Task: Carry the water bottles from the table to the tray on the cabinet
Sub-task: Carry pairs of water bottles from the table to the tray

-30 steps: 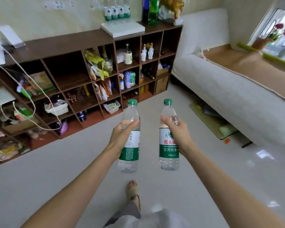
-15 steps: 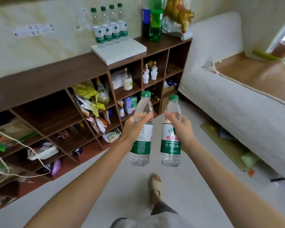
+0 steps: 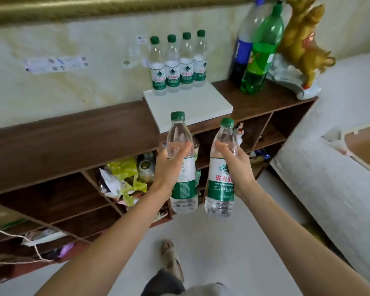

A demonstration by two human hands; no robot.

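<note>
My left hand (image 3: 169, 167) grips a clear water bottle (image 3: 183, 182) with a green cap and green-white label, held upright. My right hand (image 3: 237, 165) grips a second such bottle (image 3: 220, 186), tilted slightly right. Both hang in the air just in front of and below the white tray (image 3: 203, 107) on top of the brown cabinet (image 3: 73, 133). Several matching water bottles (image 3: 177, 65) stand in a row along the tray's back edge, against the wall. The front part of the tray is bare.
A tall green soda bottle (image 3: 259, 54) and a blue-labelled bottle (image 3: 241, 50) stand right of the tray, beside a golden figurine (image 3: 301, 45). Cluttered open shelves (image 3: 124, 178) fill the cabinet front. A white-covered sofa (image 3: 333, 167) lies to the right. My sandalled foot (image 3: 171, 257) is on the floor.
I have walked closer to the cabinet; the tray and its bottles now loom larger and nearer. Both held bottles have risen toward the tray's front edge, and the right one tilts more.
</note>
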